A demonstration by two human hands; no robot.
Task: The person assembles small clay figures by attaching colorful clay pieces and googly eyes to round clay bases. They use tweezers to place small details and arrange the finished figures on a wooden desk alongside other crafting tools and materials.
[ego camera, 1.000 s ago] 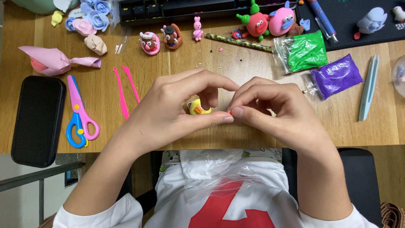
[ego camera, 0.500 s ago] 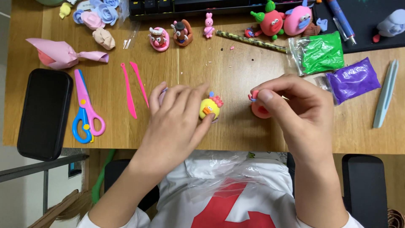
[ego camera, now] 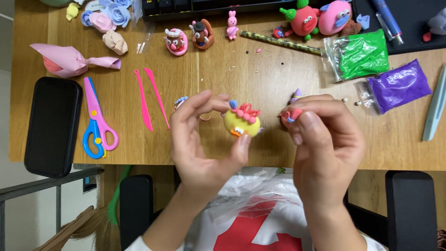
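My left hand (ego camera: 200, 139) holds a small yellow clay figure (ego camera: 240, 123) between thumb and fingers; it has pink strands on top, a blue dot and an orange beak. My right hand (ego camera: 323, 139) sits just to its right, fingertips pinched on a small pink clay piece (ego camera: 291, 115) with a blue speck. The two hands are a short gap apart above the front of the wooden desk (ego camera: 260, 79).
Pink-and-blue scissors (ego camera: 97, 123), two pink modelling tools (ego camera: 149, 98) and a black case (ego camera: 52, 126) lie at the left. Bags of green clay (ego camera: 362, 56) and purple clay (ego camera: 398, 86) lie at the right. Several clay figures (ego camera: 188, 39) line the back, by a keyboard.
My hands, joined a second ago, have parted. The left hand turned the yellow figure into view, and the right hand lifted away holding a pink piece.
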